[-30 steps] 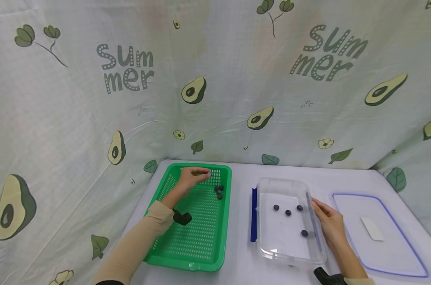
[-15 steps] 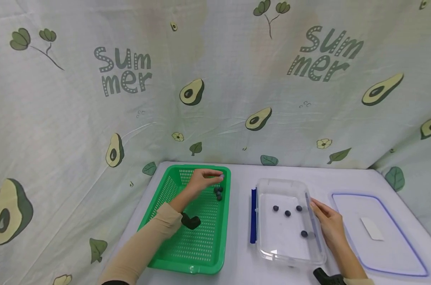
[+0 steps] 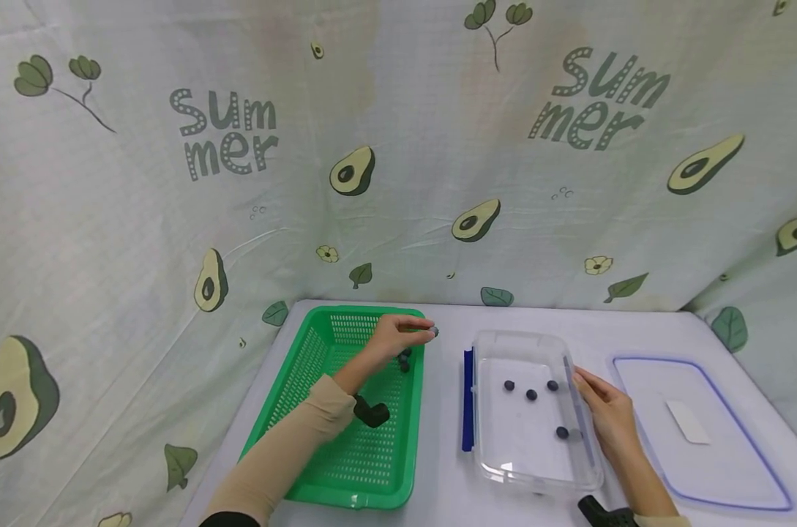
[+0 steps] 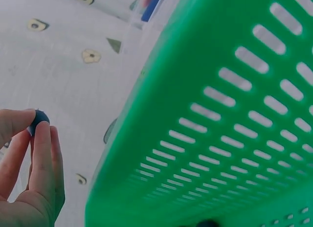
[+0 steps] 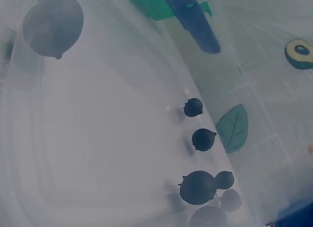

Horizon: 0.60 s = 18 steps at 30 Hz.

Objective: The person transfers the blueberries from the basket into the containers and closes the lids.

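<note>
My left hand (image 3: 398, 335) pinches a blueberry (image 4: 39, 120) between thumb and fingertips, just past the far right rim of the green basket (image 3: 408, 446). A few blueberries (image 3: 405, 364) lie in the basket under this hand, partly hidden by it. To the right stands a clear plastic container (image 3: 517, 439), with several blueberries (image 3: 532, 395) spread over its floor. My right hand (image 3: 612, 421) holds the container's right wall, thumb and fingers at the edge. In the right wrist view blueberries (image 5: 197, 187) show inside the container, while the hand itself is out of that picture.
A clear lid with a blue seal (image 3: 721, 461) and a white label (image 3: 688, 422) lies flat at the right. Along the container's left side hangs a blue latch (image 3: 468, 399). Behind the white table (image 3: 440, 410) rises a printed cloth (image 3: 398, 110).
My left hand has moved right with the pinched blueberry, from over the basket's inside to past its right rim. The right hand and container have stayed in place.
</note>
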Tool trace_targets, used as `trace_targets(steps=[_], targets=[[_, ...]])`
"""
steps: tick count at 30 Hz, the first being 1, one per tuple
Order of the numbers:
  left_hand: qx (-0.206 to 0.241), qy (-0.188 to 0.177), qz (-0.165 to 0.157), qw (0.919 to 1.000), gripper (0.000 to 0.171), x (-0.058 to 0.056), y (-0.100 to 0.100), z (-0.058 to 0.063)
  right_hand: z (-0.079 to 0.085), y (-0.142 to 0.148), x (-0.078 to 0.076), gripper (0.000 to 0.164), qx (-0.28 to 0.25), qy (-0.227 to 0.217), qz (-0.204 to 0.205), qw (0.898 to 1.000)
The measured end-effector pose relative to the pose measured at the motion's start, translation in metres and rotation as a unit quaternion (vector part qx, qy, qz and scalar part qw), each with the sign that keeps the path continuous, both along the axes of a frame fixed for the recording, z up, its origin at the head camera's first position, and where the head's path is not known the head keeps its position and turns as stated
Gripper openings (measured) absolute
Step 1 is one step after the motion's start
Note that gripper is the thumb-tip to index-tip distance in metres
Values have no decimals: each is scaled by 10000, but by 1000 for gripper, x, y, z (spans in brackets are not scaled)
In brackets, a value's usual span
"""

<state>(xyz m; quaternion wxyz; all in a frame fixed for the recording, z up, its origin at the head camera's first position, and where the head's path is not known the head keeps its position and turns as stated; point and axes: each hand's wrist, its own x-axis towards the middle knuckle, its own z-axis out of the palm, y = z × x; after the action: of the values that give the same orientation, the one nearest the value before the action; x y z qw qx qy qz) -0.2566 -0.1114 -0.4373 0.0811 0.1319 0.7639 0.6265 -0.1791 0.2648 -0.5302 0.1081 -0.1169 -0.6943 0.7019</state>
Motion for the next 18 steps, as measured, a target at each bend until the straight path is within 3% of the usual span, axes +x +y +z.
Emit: trace_targets(steps=[10,18], targets=[[150,-82,-459,9988,28,1,30,-4,-1,1,-2,39,17,-116,-83,9999],[-262,-165,-534,9981,24,4,49,0,-1,0,-3,38,41,-185,-120,9997]])
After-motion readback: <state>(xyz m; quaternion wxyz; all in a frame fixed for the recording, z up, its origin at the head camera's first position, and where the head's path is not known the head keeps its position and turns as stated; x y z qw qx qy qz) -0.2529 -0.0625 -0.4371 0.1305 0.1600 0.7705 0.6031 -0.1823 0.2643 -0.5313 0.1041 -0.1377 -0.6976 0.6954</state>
